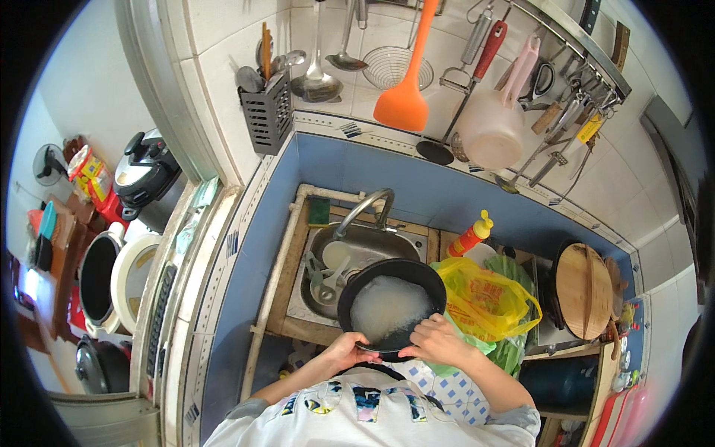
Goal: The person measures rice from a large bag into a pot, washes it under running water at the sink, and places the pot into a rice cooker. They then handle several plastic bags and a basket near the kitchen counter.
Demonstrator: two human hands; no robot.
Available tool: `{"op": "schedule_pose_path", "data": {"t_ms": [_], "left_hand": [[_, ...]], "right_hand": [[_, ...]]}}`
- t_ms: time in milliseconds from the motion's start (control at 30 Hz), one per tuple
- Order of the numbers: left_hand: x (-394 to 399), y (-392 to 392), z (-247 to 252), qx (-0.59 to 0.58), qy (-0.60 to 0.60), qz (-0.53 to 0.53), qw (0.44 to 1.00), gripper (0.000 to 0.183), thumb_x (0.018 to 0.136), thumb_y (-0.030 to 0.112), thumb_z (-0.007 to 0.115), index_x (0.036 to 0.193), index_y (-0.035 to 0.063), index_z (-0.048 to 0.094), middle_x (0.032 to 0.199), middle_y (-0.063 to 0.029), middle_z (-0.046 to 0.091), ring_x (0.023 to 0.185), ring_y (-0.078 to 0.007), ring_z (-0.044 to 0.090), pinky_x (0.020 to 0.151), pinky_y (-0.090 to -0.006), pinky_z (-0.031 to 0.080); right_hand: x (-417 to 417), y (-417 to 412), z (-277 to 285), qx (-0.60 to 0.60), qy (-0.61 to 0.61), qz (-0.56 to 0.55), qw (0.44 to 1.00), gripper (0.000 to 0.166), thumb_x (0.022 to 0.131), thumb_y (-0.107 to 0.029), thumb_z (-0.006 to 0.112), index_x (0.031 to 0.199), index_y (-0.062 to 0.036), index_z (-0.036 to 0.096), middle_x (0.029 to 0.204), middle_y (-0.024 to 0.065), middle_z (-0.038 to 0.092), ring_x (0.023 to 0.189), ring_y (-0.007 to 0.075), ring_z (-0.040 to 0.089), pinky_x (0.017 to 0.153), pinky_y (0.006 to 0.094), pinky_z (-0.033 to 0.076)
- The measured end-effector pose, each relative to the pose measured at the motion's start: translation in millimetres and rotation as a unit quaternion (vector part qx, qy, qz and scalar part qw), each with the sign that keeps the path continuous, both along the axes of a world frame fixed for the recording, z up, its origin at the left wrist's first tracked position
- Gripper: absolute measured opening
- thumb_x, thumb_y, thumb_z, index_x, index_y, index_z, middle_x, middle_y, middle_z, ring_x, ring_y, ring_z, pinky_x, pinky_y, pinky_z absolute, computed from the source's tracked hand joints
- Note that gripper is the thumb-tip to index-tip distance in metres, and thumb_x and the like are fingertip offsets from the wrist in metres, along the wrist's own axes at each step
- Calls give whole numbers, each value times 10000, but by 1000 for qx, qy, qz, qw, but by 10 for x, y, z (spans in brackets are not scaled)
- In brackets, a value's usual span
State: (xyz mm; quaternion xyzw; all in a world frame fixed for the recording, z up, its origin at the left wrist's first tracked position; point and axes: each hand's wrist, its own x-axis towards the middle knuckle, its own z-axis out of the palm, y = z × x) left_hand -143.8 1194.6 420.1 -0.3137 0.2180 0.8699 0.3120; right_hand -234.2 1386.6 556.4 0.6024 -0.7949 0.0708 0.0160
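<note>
Both of my hands hold a round black pot (363, 285) near my body, in front of the sink. My left hand (351, 351) grips its near left rim, thumb over the edge. My right hand (438, 339) grips the near right side. The pot is slightly tilted and contains cloudy white water (391, 304) with pale grains, likely rice. Behind it, the stainless steel sink (366, 237) is partly covered by the pot. Inside the sink lie a pale round dish (337, 255) and a light-coloured ladle or scoop (329, 289). A curved metal faucet (366, 204) arches over the basin.
Right of the pot, a yellow plastic bag (480, 296) lies beside leafy greens (507, 355). A red bottle with a yellow cap (469, 236) stands behind it. Farther right sits a wooden-lidded wok (584, 290). An orange spatula (405, 100) and other utensils hang above.
</note>
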Motion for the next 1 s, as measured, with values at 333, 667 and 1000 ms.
{"op": "schedule_pose_path", "data": {"t_ms": [333,667,1000], "left_hand": [[-66,187,158,104,-32,-46,993,353,740,72,408,1020,-138,363,891,-269,521,746,-390,589,562,-264,542],[-92,248,337,135,-42,-77,987,328,764,65,427,1037,-113,394,933,-297,533,612,-217,597,508,-207,513],[-106,298,172,183,-55,-61,980,328,772,54,407,1044,-119,352,990,-464,398,562,-209,580,511,-201,515]], "right_hand": [[26,133,107,-2,31,-11,999,451,679,-476,598,458,-102,475,452,19,435,471,151,450,530,263,322],[-18,129,184,20,25,-15,999,454,667,-460,617,448,-97,455,452,21,425,467,161,441,506,268,323],[-129,57,179,38,21,-1,999,460,661,-473,617,430,-100,481,436,19,449,459,159,465,509,264,328]]}}
